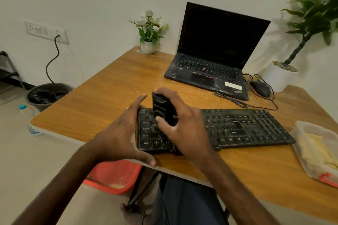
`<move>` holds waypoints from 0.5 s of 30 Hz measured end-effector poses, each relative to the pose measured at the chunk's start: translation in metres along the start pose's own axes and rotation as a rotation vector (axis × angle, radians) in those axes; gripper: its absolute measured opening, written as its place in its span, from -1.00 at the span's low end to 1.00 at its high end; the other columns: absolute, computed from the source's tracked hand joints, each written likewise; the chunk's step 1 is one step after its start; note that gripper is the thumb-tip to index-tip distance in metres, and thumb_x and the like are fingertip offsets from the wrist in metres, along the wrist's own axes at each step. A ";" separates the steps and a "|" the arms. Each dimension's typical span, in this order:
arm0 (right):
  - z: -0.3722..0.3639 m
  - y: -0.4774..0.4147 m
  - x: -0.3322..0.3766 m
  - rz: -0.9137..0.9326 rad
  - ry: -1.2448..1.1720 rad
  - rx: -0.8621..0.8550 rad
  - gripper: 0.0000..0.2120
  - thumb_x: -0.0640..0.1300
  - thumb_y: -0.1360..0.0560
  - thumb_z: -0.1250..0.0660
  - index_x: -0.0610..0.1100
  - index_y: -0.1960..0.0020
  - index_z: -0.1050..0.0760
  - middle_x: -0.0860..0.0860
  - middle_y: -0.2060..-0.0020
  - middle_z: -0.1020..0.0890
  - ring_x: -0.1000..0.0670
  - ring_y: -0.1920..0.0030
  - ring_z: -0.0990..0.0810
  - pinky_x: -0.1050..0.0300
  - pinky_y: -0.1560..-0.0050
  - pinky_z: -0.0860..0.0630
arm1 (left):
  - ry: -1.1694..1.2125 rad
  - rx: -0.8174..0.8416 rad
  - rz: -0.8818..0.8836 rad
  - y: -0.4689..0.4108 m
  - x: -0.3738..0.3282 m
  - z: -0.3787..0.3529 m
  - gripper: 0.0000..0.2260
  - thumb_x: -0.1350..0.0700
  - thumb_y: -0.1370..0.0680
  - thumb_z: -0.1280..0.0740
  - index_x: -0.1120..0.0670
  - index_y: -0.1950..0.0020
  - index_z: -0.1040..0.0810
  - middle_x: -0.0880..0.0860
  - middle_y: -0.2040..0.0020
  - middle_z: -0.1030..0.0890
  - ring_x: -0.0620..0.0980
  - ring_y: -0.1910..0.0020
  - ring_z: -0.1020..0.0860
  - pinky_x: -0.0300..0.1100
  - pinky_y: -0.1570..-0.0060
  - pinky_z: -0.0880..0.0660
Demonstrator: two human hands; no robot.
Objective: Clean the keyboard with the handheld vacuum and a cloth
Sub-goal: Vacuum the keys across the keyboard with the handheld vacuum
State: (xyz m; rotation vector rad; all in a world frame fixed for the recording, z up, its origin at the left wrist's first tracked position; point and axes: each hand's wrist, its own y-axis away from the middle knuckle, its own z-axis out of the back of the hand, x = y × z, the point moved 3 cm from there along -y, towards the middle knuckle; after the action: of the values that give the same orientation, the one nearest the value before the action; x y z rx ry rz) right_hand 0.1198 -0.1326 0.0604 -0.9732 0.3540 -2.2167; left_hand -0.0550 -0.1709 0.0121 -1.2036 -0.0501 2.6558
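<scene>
Our keyboard cleanup
Right hand grips the handheld vacuum; left hand beside it braces the edge, fingers straight.

Vacuum lower end hidden behind right hand. Keyboard left-middle keys covered by both hands; contact beneath left hand not seen. Right-side key legends too small to be read. Box cut off by right edge. Plant blurred, cropped at top-right corner. Bottle partly hidden by table.
</scene>
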 end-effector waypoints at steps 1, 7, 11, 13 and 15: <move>0.007 -0.001 -0.010 -0.032 0.043 -0.028 -0.36 -0.13 -0.51 -0.44 0.25 -0.44 -0.26 0.03 -0.14 -0.61 0.12 0.08 -0.63 0.18 0.22 -0.67 | -0.012 0.001 0.000 0.000 0.000 0.000 0.44 -0.36 -0.03 -0.66 -0.32 -0.55 0.36 -0.12 -0.53 -0.23 -0.12 -0.52 -0.25 0.03 -0.53 -0.25; 0.069 0.002 -0.074 -0.314 0.301 -0.251 -0.34 -0.14 -0.50 -0.44 0.14 -0.50 -0.26 -0.13 -0.16 -0.61 -0.01 0.05 -0.63 0.03 0.16 -0.68 | -0.029 0.005 -0.008 -0.002 0.000 -0.001 0.44 -0.38 -0.03 -0.64 -0.32 -0.54 0.38 -0.08 -0.57 -0.17 -0.14 -0.53 -0.21 -0.10 -0.53 -0.19; 0.009 -0.016 -0.033 -0.201 0.210 -0.224 -0.37 -0.11 -0.52 -0.42 0.17 -0.49 -0.25 -0.05 -0.11 -0.63 0.02 0.07 -0.64 0.07 0.15 -0.68 | 0.003 0.014 -0.008 -0.003 -0.002 -0.002 0.46 -0.32 -0.03 -0.68 -0.30 -0.54 0.40 -0.09 -0.55 -0.21 -0.13 -0.51 -0.25 -0.10 -0.52 -0.22; -0.028 -0.029 -0.004 -0.141 0.112 -0.190 -0.39 -0.14 -0.53 -0.41 0.18 -0.47 -0.25 -0.02 0.00 -0.65 0.03 0.14 -0.65 0.05 0.19 -0.67 | 0.013 0.000 -0.008 -0.002 -0.002 -0.002 0.49 -0.29 -0.05 -0.70 -0.30 -0.52 0.46 -0.16 -0.54 -0.22 -0.14 -0.51 -0.28 -0.10 -0.49 -0.29; -0.049 -0.034 0.017 -0.096 0.000 -0.178 -0.41 -0.17 -0.50 -0.39 0.16 -0.44 -0.27 0.00 0.11 -0.64 0.01 0.20 -0.64 0.00 0.23 -0.64 | 0.035 -0.010 0.002 0.000 -0.001 -0.002 0.52 -0.25 -0.07 -0.71 -0.30 -0.45 0.57 -0.30 -0.56 -0.08 -0.19 -0.53 -0.23 -0.24 -0.46 -0.29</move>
State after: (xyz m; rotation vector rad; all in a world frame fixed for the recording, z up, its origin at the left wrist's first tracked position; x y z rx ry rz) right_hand 0.0595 -0.1205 0.0530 -1.1054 0.5211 -2.3017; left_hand -0.0527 -0.1714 0.0115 -1.2534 -0.0568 2.6384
